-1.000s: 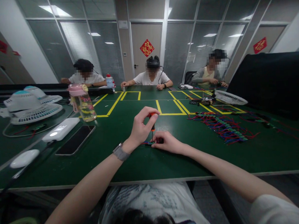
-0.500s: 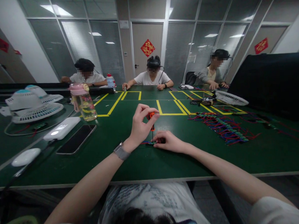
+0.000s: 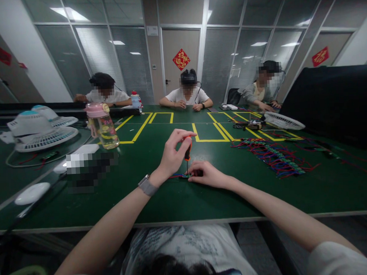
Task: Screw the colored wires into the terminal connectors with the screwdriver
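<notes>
My left hand [image 3: 175, 151] is closed around the handle of an orange and black screwdriver [image 3: 187, 153], held upright. Its thin shaft runs down to a small green circuit board [image 3: 184, 176] lying on the green table. Red and blue wires leave the board's left side. My right hand [image 3: 207, 174] rests on the table with thumb and fingers pinched at the board's right end, beside the screwdriver's tip. The fingers hide part of the board, and the exact spot where the tip meets it is too small to make out.
A row of wired circuit boards [image 3: 275, 157] lies to the right. Leftward stand a pink-lidded bottle [image 3: 101, 127] and white fans [image 3: 44, 134]. Yellow tape [image 3: 211, 140] marks the table [image 3: 162, 204]. Three people sit across it; a dark screen-like panel [image 3: 335, 105] rises at right.
The screwdriver handle has turned and leans slightly differently as my left fingers shift on it. My right hand stays put. The person opposite has drawn one hand inward.
</notes>
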The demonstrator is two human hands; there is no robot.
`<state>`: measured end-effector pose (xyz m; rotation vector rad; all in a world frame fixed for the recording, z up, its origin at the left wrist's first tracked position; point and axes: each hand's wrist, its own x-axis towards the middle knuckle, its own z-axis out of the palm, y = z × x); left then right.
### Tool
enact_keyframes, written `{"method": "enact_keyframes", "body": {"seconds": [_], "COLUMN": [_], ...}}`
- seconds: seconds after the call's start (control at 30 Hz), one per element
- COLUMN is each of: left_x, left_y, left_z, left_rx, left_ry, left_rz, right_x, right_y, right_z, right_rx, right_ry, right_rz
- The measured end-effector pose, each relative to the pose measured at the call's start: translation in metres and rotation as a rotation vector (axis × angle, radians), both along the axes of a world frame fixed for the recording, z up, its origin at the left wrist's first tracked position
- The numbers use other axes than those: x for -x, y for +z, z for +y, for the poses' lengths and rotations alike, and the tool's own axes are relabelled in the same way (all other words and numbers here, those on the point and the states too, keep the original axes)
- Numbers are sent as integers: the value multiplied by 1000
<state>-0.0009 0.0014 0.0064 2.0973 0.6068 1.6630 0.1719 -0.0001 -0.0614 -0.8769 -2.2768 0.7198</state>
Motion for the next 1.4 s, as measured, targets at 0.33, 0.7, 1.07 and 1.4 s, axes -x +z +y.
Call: {"method": "enact_keyframes", "body": {"seconds": [0.33, 0.7, 1.07, 1.4], "left_x": [0, -5, -1, -1], "left_y": [4, 4, 14, 8], "left_z": [-3, -5, -7, -4], "left_rx": [80, -8, 208, 34], "left_ry": [-26, 30, -333, -47], "left_rz": [-11, -42, 57, 9], "right_x": [0, 0, -1, -1], "right_y": [1, 0, -1, -1], "right_z": [-1, 1, 2, 2], "right_rx": [-10, -16, -18, -23], "right_ry": [-7, 1, 1, -3], "right_rz": [-16, -37, -47, -49]}}
